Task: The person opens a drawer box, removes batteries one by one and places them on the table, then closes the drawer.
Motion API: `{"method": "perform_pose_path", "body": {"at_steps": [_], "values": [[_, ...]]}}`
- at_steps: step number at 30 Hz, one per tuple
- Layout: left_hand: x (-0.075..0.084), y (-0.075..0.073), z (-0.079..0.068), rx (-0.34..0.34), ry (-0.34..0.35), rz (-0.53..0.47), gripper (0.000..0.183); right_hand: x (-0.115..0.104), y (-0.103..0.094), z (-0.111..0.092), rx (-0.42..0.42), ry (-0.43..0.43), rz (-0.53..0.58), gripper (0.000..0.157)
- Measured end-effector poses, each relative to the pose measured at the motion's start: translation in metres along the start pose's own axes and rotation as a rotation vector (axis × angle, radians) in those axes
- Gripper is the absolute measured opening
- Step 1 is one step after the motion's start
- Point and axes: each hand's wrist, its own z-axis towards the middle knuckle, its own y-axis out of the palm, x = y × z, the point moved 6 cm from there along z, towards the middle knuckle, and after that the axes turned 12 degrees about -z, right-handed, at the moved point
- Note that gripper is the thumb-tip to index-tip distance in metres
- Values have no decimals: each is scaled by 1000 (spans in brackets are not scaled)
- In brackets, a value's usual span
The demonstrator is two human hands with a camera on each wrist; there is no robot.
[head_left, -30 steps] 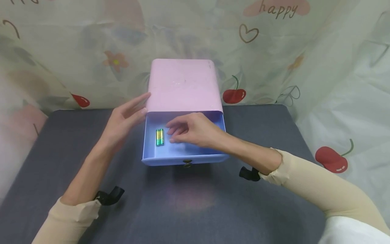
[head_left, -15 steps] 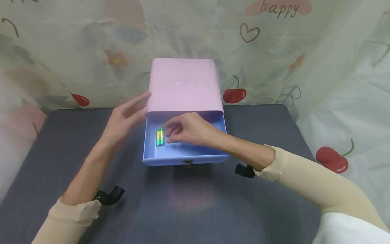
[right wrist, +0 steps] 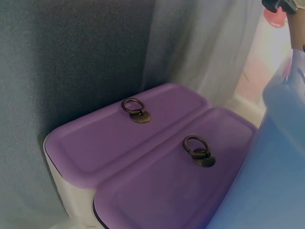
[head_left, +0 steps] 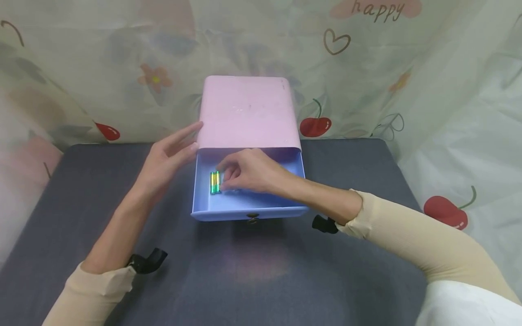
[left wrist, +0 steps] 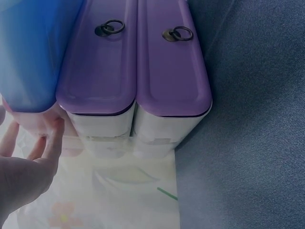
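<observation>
A pink-topped drawer case [head_left: 248, 113] stands at the back of the table with its blue top drawer [head_left: 248, 214] pulled out. Two green and gold batteries [head_left: 213, 183] lie side by side on the left of the drawer's floor. Into this drawer reaches my right hand [head_left: 254, 171], its fingers loosely bent and the thumb and index fingertips right at the right-hand battery. My left hand [head_left: 165, 160] rests its fingertips against the case's left side, fingers spread. The left wrist view shows that hand [left wrist: 28, 179] by the pink wall under the blue drawer [left wrist: 28, 62].
Below the blue drawer, two closed purple drawers [left wrist: 174, 71] carry bronze ring pulls [right wrist: 196, 148]. A dark grey cloth [head_left: 228, 290] covers the table. A patterned curtain [head_left: 253, 40] hangs right behind the case and along both sides.
My right hand has moved a little left, bringing its fingertips from beside the batteries up to the right-hand one. My left hand keeps its place on the case.
</observation>
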Motion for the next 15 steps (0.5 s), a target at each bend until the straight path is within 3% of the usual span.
{"method": "perform_pose_path", "body": {"at_steps": [15], "values": [[-1, 0, 1, 20, -16, 4, 50, -6, 6, 5, 35, -52, -189, 45]]}}
